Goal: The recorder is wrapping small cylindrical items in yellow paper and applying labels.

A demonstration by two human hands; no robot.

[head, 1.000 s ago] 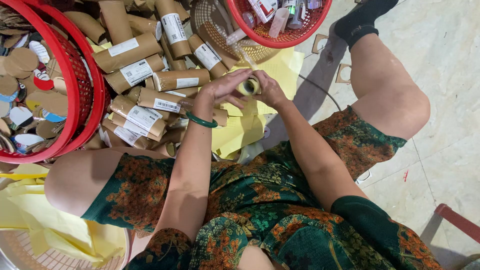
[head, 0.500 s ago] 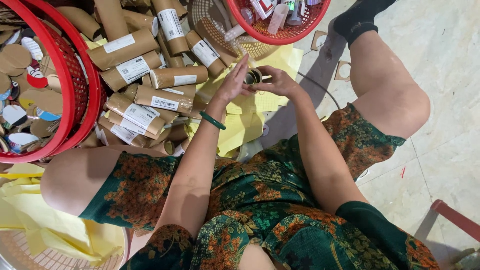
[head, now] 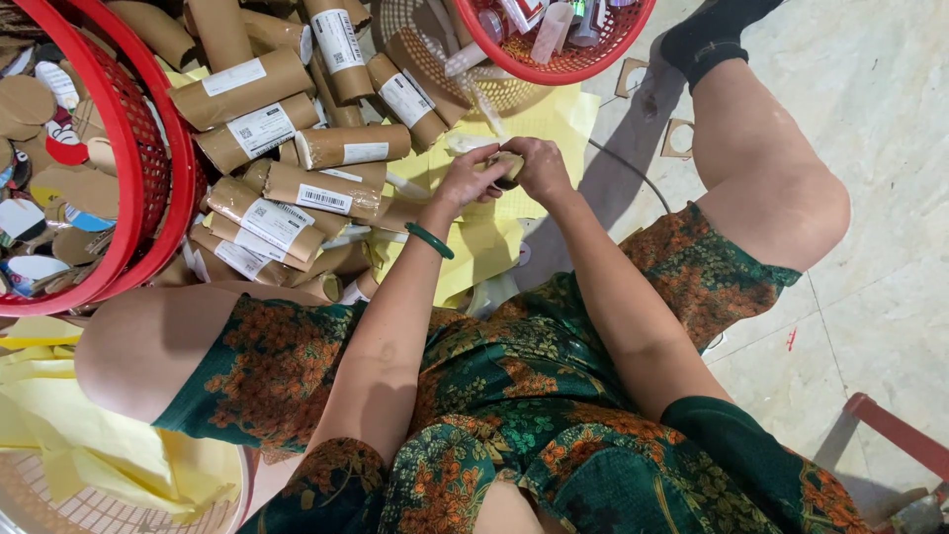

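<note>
My left hand [head: 469,180] and my right hand [head: 540,166] meet in front of me, both closed around a small brown cardboard tube [head: 508,168]. Only a bit of the tube shows between the fingers. A green bangle [head: 429,240] circles my left wrist. The hands hover over yellow paper sheets [head: 554,129] on the floor. Just left of them lies a pile of brown cardboard tubes with white labels [head: 297,188].
A red mesh basket [head: 109,168] with cardboard discs stands at the left. Another red basket [head: 568,44] holding small items sits at the top, over a tan one [head: 415,40]. Yellow sheets [head: 89,435] lie lower left. A red chair leg [head: 895,430] shows lower right.
The fingers, spread half a second ago, have closed around the small tube again. Both hands stay in nearly the same spot above the yellow paper.
</note>
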